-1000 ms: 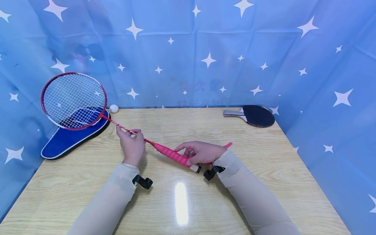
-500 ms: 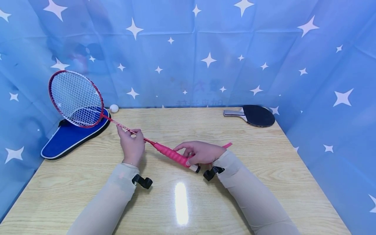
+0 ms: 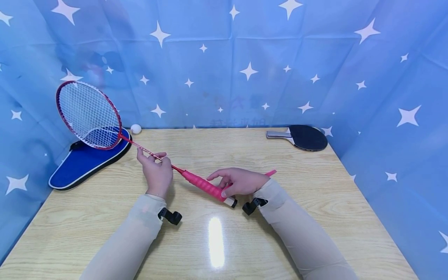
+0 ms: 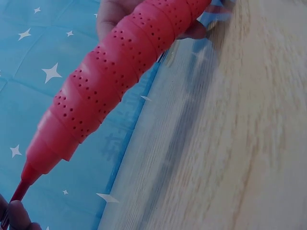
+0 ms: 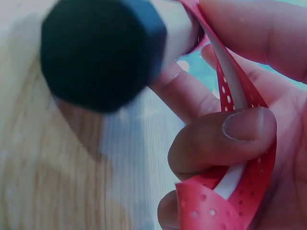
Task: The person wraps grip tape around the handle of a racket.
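Badminton racket (image 3: pixel 130 141) held aslant, racket head (image 3: pixel 89 114) at ten o'clock in the head view, black butt cap (image 3: pixel 234 203) just short of six. Against one second ago, we note the head has turned about the shaft: outline narrower, top edge higher. The cap has shifted slightly toward eight o'clock; more white handle shows. Left hand (image 3: pixel 157 177) (eight o'clock) and right hand (image 3: pixel 241 182) (five o'clock) sit about where they were. We record a red frame with white sections, white strings, red shaft with pale lettering, handle wrapped in ridged, perforated pink grip tape (image 5: pixel 208 206). Left fingers pinched on the shaft; right fingers curled round the tape's loose length. Head overlaps the blue case (image 3: pixel 82 163) at nine o'clock; contact we cannot tell.
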The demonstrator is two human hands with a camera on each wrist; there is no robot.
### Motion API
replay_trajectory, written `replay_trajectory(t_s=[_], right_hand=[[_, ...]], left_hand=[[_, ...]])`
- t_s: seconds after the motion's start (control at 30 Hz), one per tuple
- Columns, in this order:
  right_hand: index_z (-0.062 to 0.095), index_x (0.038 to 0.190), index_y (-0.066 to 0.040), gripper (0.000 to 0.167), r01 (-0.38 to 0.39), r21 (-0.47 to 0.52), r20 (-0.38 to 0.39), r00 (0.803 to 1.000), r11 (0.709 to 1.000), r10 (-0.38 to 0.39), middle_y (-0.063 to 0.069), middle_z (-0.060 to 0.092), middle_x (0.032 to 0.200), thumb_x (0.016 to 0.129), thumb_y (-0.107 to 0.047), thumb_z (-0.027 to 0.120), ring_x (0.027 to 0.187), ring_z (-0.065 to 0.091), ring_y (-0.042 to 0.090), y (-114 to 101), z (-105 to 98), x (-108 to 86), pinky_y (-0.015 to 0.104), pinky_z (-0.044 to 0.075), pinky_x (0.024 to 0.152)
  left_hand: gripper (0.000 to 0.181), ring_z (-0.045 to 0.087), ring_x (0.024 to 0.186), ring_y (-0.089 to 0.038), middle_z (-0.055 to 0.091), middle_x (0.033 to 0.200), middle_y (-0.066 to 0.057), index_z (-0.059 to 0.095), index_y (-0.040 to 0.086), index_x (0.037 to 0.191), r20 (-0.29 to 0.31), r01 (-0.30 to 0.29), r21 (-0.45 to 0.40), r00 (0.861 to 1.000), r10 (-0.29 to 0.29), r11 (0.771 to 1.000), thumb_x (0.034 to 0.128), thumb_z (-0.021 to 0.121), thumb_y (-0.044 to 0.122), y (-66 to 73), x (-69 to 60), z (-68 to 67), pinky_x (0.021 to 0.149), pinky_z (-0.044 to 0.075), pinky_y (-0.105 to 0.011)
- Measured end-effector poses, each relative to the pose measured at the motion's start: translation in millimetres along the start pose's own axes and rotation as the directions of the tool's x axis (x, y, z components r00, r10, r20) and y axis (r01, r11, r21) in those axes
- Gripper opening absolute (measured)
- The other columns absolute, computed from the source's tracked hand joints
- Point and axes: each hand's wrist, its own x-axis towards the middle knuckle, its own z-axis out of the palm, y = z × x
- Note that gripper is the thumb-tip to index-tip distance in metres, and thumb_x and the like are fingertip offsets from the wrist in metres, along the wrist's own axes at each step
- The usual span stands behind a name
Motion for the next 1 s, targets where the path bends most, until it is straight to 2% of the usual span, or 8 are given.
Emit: replay_trajectory(t_s=[0.23,0.4,0.53,0.67,0.77,0.9,1.0], right_hand=[[0.055,0.152,-0.031,0.064,-0.007,0.008,0.021,1.0,1.0,0.007,-0.001,0.077,0.113,0.096,-0.006,0.073,0.103,0.072,0.021,-0.2,0.2,-0.9,0.034,0.059,0.087],[0.055,0.154,-0.029,0.065,0.007,-0.023,0.027,1.0,1.0,-0.006,-0.002,0.076,0.114,0.096,-0.004,0.071,0.102,0.072,0.019,-1.3,1.1,-0.5,0.034,0.058,0.087],[0.056,0.152,-0.032,0.066,0.002,-0.03,0.016,1.0,1.0,-0.002,-0.001,0.074,0.114,0.095,-0.005,0.074,0.098,0.071,0.022,-2.2,2.1,-0.2,0.035,0.06,0.083],[0.056,0.149,-0.035,0.067,-0.01,-0.008,0.004,1.0,1.0,0.01,0.002,0.072,0.114,0.093,-0.005,0.077,0.097,0.071,0.025,-2.5,3.0,0.2,0.038,0.061,0.08],[0.056,0.146,-0.037,0.067,-0.03,0.007,-0.006,1.0,1.0,0.03,0.005,0.07,0.114,0.091,-0.006,0.079,0.097,0.071,0.027,-2.2,3.7,0.6,0.039,0.062,0.079],[0.056,0.143,-0.039,0.067,-0.053,0.019,-0.015,0.998,0.998,0.053,0.007,0.068,0.115,0.09,-0.007,0.08,0.096,0.072,0.028,-2.0,4.3,0.6,0.04,0.062,0.078],[0.056,0.144,-0.039,0.066,-0.043,0.016,-0.009,0.999,0.999,0.044,0.006,0.069,0.115,0.091,-0.006,0.078,0.098,0.072,0.026,-2.2,4.2,0.2,0.039,0.061,0.08]], left_hand=[[0.094,0.046,0.061,-0.011,0.061,0.12,-0.008,-0.012,0.018,0.168,0.019,-0.017,0.024,1.0,0.016,1.0,0.0991,0.048,-0.002,-1.6,0.9,1.0,0.057,0.043,-0.022],[0.094,0.047,0.062,-0.011,0.06,0.129,-0.016,-0.015,0.02,0.168,0.038,-0.012,0.031,0.999,0.011,0.999,0.1014,0.047,0.0,-1.7,1.1,0.7,0.058,0.043,-0.022],[0.093,0.049,0.065,-0.012,0.059,0.133,-0.019,-0.017,0.022,0.168,0.049,-0.004,0.032,0.999,0.003,0.999,0.1036,0.047,0.002,-1.7,0.7,0.0,0.06,0.045,-0.022],[0.094,0.055,0.073,-0.015,0.059,0.133,-0.021,-0.017,0.023,0.168,0.061,0.001,0.019,0.998,-0.002,1.0,0.1048,0.051,0.006,-2.1,0.8,-1.1,0.065,0.051,-0.021],[0.098,0.061,0.083,-0.017,0.059,0.132,-0.018,-0.016,0.025,0.169,0.07,0.016,0.02,0.997,-0.018,1.0,0.1048,0.056,0.01,-1.8,0.4,-2.1,0.07,0.054,-0.021],[0.1,0.065,0.103,-0.03,0.057,0.133,-0.015,-0.017,0.028,0.168,0.087,0.033,0.011,0.996,-0.034,0.999,0.1046,0.057,0.01,-1.2,0.2,-2.4,0.076,0.057,-0.02],[0.098,0.063,0.113,-0.04,0.056,0.137,-0.019,-0.019,0.029,0.168,0.098,0.027,-0.006,0.995,-0.026,1.0,0.105,0.053,0.007,-1.1,1.0,-2.3,0.077,0.058,-0.021]])
